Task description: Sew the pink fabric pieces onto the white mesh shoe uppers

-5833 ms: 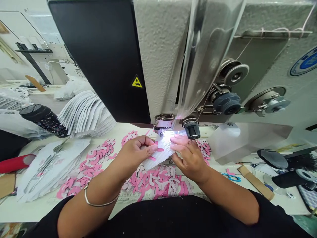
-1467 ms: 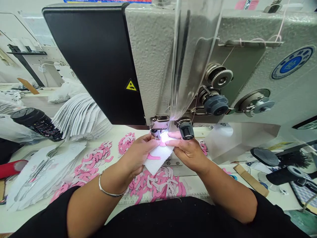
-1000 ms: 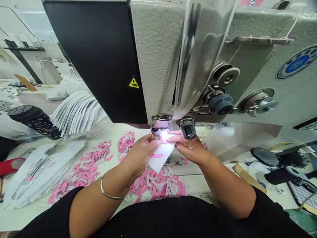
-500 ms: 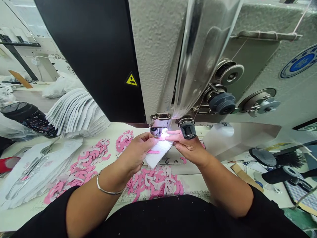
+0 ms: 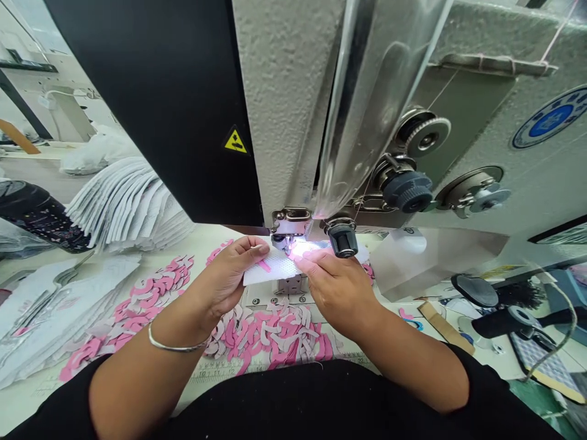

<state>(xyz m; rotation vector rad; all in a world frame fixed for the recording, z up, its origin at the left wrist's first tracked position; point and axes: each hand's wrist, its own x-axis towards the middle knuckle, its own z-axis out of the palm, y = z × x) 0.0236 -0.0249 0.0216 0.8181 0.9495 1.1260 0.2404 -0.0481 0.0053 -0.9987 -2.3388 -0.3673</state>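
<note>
Mesh edge [image 5: 270,269] at presser foot [image 5: 280,243]; left hand [image 5: 220,284], right hand [image 5: 334,287] pinching.

A mesh panel [image 5: 273,269] lay on the sewing table [image 5: 202,241], running under the presser foot [image 5: 287,223] of the sewing machine [image 5: 284,122], with the left hand [image 5: 220,281] and right hand [image 5: 334,290] on it to either side. Heaps of cut pieces [image 5: 270,336] lay before the machine and leftward, stacked panels [image 5: 128,205] behind them, a bottle [image 5: 36,214] beyond
</note>
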